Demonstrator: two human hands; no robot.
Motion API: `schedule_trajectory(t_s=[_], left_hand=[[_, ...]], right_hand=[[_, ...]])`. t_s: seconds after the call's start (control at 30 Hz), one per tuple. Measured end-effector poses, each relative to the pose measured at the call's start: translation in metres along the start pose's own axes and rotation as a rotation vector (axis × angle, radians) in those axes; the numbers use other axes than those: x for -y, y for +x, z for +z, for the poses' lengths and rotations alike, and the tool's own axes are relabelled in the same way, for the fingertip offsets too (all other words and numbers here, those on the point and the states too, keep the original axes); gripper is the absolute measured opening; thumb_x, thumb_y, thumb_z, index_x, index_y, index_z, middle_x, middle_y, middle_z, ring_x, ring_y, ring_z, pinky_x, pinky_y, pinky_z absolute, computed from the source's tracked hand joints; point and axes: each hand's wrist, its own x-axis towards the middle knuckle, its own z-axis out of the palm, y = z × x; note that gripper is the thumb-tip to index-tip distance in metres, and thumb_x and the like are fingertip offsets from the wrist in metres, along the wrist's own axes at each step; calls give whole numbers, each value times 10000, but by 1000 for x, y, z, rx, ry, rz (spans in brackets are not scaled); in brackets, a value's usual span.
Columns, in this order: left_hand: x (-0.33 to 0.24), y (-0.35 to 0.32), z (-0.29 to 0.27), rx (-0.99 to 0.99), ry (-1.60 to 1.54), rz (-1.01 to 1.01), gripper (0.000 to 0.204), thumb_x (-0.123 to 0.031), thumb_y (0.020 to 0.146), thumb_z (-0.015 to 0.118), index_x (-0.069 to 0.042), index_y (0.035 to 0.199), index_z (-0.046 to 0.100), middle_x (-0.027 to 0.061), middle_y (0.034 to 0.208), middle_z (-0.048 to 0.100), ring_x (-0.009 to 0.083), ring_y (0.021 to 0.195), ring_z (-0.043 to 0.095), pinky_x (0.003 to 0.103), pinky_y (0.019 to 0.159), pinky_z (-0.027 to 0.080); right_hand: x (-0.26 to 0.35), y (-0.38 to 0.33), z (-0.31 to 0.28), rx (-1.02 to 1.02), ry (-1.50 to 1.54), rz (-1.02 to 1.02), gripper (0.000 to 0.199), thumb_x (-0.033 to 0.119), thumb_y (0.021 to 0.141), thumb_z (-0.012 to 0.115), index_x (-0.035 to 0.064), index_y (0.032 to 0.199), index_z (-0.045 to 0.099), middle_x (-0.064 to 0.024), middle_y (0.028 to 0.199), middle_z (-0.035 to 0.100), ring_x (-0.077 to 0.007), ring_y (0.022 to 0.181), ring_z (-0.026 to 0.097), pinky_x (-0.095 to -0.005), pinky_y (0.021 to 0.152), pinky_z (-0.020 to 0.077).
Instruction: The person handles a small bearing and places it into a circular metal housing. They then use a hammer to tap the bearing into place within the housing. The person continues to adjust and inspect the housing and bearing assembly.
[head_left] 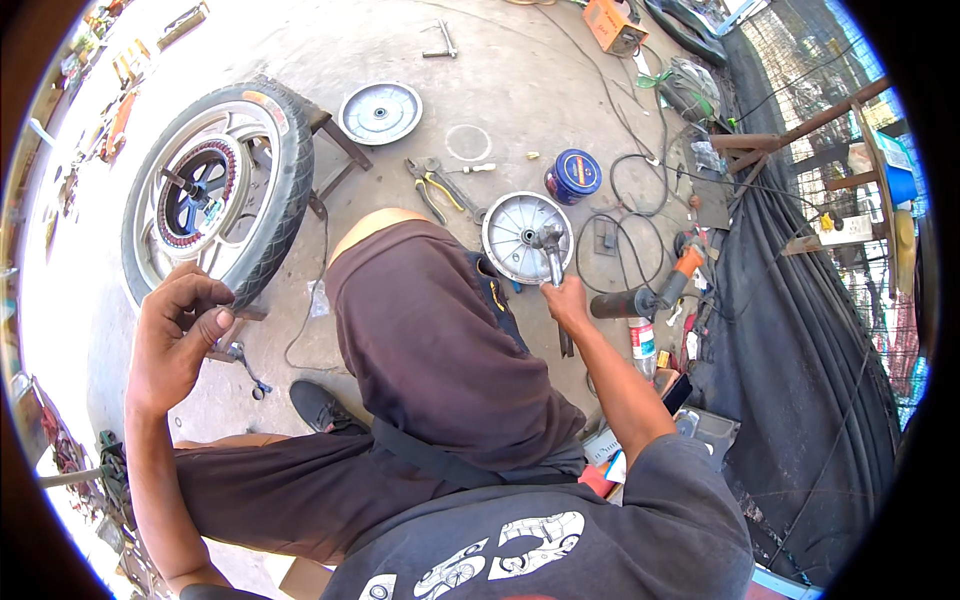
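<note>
My right hand (pixel 567 303) is wrapped round the handle of a metal hammer (pixel 549 240). The hammer's head is over a round silver wheel hub cover (pixel 508 238) lying on the floor; whether they touch I cannot tell. At the left my raised left hand (pixel 183 340) has its fingers curled in toward the thumb, and anything in them is too small to make out. It is in front of the lower edge of a spoked wheel with a black tyre (pixel 291 180). A ring-shaped motor stator (pixel 205 195) with an axle sits in the wheel's middle.
A second silver cover (pixel 381 113) lies beyond my knee, near a metal stand (pixel 345 150). Yellow-handled pliers (pixel 432 190), a thin ring (pixel 468 143) and a blue tub (pixel 573 177) are on the concrete. An angle grinder (pixel 650 293) and looping cables (pixel 625 215) lie to the right.
</note>
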Motion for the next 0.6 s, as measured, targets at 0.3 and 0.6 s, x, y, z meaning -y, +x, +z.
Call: schedule_trajectory(t_s=[0.3,0.6], left_hand=[[4,-4,0,-15,-28,-4,234,-181,879,728,34,932,653,11,829,513,83,683,474,243,612,382],[3,-2,-1,1,-10,-22,245,-188,868,740,32,930,655,10,829,513,82,692,475,249,619,385]], right_hand=[[10,10,17,-68,-191,-46,348,254,781,732,-65,898,660,-291,843,678,-452,861,672,-496,767,511],[9,13,20,-67,-205,-42,357,247,789,722,-73,932,652,-299,873,677,-454,884,670,-501,781,514]])
